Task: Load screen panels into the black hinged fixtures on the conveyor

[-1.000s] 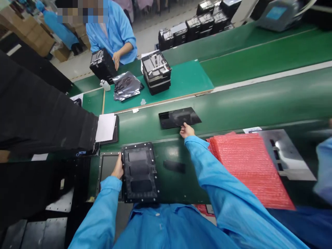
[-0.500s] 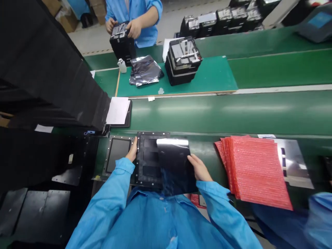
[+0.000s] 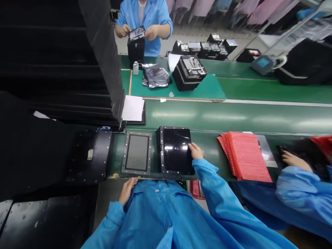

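While R hand (image 3: 195, 151) rests on black panel (image 3: 175, 150), fingers (image 3: 192, 146) flat at its edge, L hand (image 3: 126, 191) open near belt (image 3: 207, 119), prob. empty

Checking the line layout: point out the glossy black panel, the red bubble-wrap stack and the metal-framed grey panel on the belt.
Glossy black panel (image 3: 175, 148): head view, on its shiny face.
Red bubble-wrap stack (image 3: 246, 155): head view, on the top sheet.
Metal-framed grey panel (image 3: 137, 152): head view, on its grey centre.
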{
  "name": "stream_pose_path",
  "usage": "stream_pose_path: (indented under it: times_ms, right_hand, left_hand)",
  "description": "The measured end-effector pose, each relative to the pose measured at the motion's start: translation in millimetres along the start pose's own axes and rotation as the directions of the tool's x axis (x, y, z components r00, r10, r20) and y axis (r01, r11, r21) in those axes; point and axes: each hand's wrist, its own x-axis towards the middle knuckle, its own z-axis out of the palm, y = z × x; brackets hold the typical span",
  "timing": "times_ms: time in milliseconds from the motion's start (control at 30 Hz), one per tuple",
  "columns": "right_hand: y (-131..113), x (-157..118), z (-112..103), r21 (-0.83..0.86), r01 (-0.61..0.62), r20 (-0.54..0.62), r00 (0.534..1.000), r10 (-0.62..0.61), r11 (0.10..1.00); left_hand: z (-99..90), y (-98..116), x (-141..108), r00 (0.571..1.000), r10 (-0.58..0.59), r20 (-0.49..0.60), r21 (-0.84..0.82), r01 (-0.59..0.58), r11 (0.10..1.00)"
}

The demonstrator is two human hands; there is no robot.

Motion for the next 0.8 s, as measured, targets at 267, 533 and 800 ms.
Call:
stream_pose_path:
  times_ms: [267, 533, 800]
  right_hand:
    - [0, -19, 9, -0.286, 0.219, -0.068, 0.966, -0.248, 0.933]
    - [84, -74, -33, -0.145, 0.030, -0.126, 0.991, -0.049, 0.989]
    - [120, -77, -60, -0.109, 0.105, 0.247, 0.966, -0.076, 0.988]
  left_hand:
    - [10.0, 29, 14, 0.970, 0.186, 0.160, 0.112, -0.205, 0.972]
    - [130.0, 40, 41, 0.884, 0.293, 0.365, 0.261, -0.400, 0.879]
    - [138.7, -10, 58, 0.949, 0.236, 0.210, 0.569, -0.314, 0.760]
